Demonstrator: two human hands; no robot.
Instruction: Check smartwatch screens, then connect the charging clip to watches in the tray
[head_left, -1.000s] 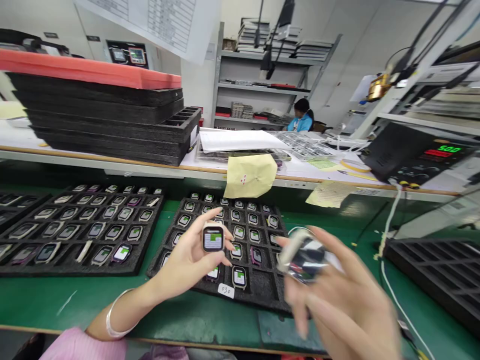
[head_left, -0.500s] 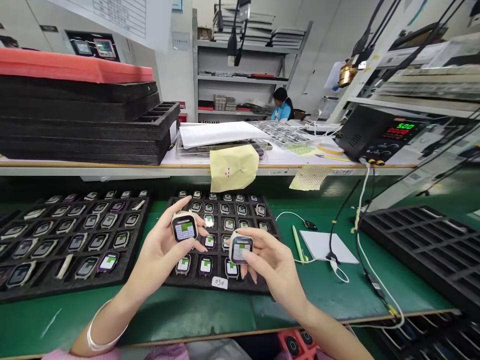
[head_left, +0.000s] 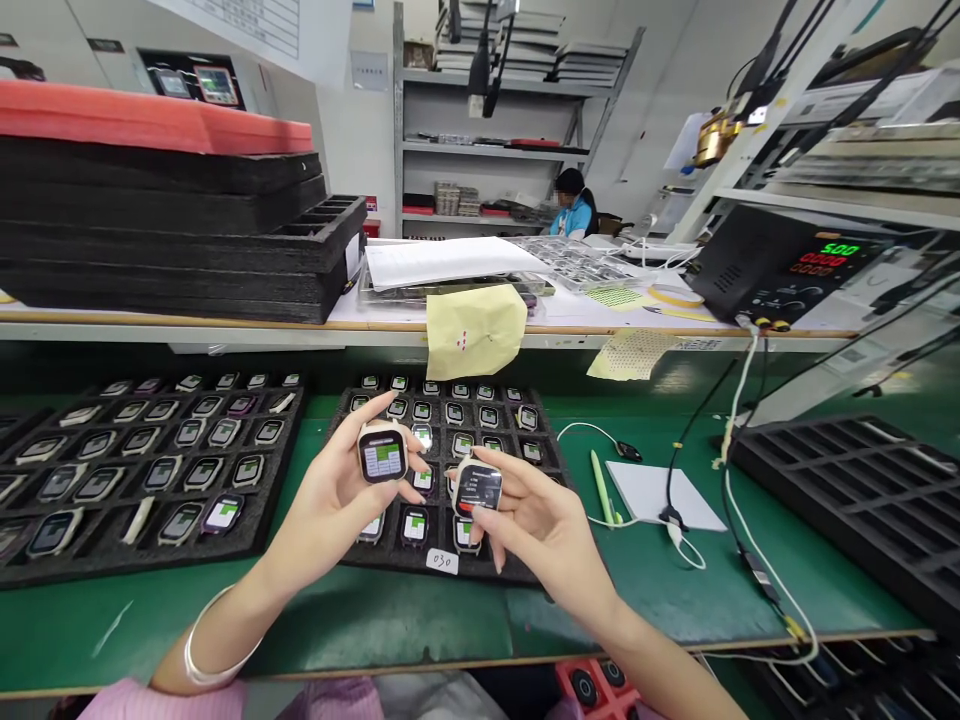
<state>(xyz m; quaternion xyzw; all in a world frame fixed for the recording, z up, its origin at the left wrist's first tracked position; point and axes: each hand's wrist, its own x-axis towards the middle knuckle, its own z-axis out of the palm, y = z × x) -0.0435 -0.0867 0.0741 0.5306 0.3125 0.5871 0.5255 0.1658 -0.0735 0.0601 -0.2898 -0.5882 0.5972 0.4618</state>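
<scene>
A pale-cased square watch (head_left: pixel 382 455) with rounded corners is being held up in the left grip (head_left: pixel 334 490), its face being presented toward the camera. On its lit screen, a grid of whitish and green blocks is being shown within a dark border, under a light strip. A second watch (head_left: pixel 478 486), of similar shape and also pale-cased, is being held in the right grip (head_left: pixel 547 515), near the first but apart from it, slightly lower and tilted. On its dark screen, small light lines of text are being displayed above a red bar, too fine to be read.
</scene>
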